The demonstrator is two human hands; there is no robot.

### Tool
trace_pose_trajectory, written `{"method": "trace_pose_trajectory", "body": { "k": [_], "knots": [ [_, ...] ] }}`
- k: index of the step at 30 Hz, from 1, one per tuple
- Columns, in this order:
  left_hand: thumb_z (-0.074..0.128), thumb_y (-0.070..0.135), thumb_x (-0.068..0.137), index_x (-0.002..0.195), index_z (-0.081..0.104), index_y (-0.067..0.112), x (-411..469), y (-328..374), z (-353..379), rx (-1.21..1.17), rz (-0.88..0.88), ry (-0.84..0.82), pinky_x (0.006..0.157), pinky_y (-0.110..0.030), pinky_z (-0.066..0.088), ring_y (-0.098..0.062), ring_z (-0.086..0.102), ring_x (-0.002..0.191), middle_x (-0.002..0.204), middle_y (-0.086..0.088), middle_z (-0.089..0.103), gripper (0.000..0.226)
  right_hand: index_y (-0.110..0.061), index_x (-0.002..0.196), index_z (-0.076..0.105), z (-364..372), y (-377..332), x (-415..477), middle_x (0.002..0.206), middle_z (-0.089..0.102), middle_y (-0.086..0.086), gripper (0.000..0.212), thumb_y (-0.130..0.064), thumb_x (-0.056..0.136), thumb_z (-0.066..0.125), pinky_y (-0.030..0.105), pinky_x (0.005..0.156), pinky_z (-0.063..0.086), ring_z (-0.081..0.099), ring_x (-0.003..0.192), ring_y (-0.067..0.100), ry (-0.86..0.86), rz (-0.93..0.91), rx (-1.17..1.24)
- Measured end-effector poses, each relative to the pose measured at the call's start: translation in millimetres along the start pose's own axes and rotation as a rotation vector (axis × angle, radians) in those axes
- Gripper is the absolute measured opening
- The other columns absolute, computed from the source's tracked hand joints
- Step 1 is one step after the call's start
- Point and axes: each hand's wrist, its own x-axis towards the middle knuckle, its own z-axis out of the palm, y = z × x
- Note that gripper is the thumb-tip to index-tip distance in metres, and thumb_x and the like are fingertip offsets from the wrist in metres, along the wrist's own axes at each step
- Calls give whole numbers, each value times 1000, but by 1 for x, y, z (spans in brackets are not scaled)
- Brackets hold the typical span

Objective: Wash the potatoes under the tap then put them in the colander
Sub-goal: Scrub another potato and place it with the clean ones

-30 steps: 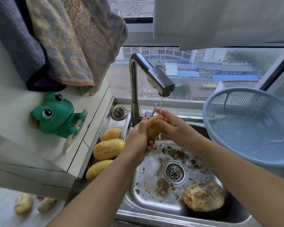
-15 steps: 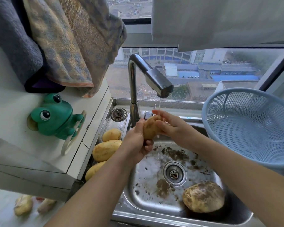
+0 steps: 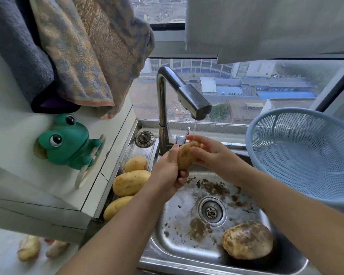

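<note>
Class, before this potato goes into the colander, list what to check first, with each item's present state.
1. The tap runs water onto the potato: ok.
2. The left hand and the right hand both grip the potato: ok.
3. The potato is clean: cannot tell; specks show and the far side is hidden.
4. The colander has room: ok, nothing in it.
5. Other potatoes washed: not ok; a muddy potato lies in the sink.

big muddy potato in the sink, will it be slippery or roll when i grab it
Probably heavy for one hand: the big potato looks bulkier than the potatoes left of the sink. Likely slick: mud coats it and the tap is running. Its rounded shape may rock or roll if pushed.
</note>
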Motion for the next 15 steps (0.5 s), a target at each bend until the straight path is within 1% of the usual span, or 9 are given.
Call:
{"method": "trace_pose_trajectory", "body": {
  "k": [1, 3, 5, 7, 9, 10, 11, 13, 15],
  "knots": [
    [37, 43, 102, 100, 54, 13, 1, -3, 2, 42, 48, 4, 34, -15, 28, -7, 37, 42, 61, -1, 44, 34, -30, 112, 60, 3, 0, 1, 117, 63, 10, 18, -25, 94, 59, 49, 102, 47, 59, 115, 27, 59, -5, 1],
    [42, 48, 99, 115, 52, 11, 2, -8, 5, 191, 180, 8, 37, -17, 33, -5, 42, 45, 74, -2, 50, 42, -28, 99, 62, 10, -4, 3, 103, 64, 6, 7, -25, 96, 56, 52, 99, 48, 61, 108, 28, 209, -3, 42],
    [51, 55, 90, 121, 48, 16, 1, -10, 7, 353, 288, 7, 45, -18, 38, -1, 49, 49, 85, -1, 56, 50, -23, 91, 62, 17, -8, 5, 94, 64, 6, 12, -22, 98, 52, 55, 96, 48, 62, 104, 33, 349, 29, 139],
    [59, 52, 84, 123, 44, 24, -1, -12, 8, 453, 344, -17, 49, -18, 41, 0, 52, 54, 92, -3, 57, 50, -18, 86, 63, 18, -12, 5, 91, 63, 8, 18, -22, 99, 51, 58, 94, 49, 62, 105, 37, 420, 84, 250],
    [67, 37, 86, 124, 44, 28, -2, -12, 6, 490, 356, -26, 51, -17, 44, -3, 54, 60, 99, -3, 57, 46, -19, 86, 64, 15, -15, 4, 91, 63, 7, 18, -25, 98, 52, 57, 93, 51, 62, 107, 36, 407, 110, 259],
    [69, 33, 86, 123, 45, 29, -1, -12, 4, 481, 357, -29, 51, -18, 44, -5, 54, 61, 99, -3, 57, 43, -20, 88, 65, 13, -15, 3, 93, 64, 7, 16, -28, 97, 54, 56, 93, 51, 62, 107, 34, 374, 99, 219],
    [69, 33, 87, 120, 48, 29, -1, -11, 3, 436, 354, -46, 50, -18, 43, -5, 53, 59, 95, -3, 57, 40, -22, 92, 65, 11, -15, 2, 96, 65, 5, 12, -31, 95, 56, 54, 94, 51, 63, 106, 32, 331, 73, 160],
    [63, 41, 89, 116, 53, 22, 1, -8, 1, 296, 338, -80, 44, -19, 38, -6, 46, 51, 79, -3, 54, 34, -28, 102, 62, 9, -15, -1, 100, 66, 2, 10, -30, 93, 60, 50, 97, 50, 64, 104, 26, 231, 7, 37],
    [46, 41, 99, 112, 57, 11, 2, -4, 1, 150, 267, -29, 39, -19, 32, -7, 40, 46, 66, -2, 49, 35, -32, 113, 56, 6, -11, -4, 103, 65, 0, 25, -25, 91, 64, 48, 97, 51, 65, 104, 22, 126, -44, -42]
  ]
}}
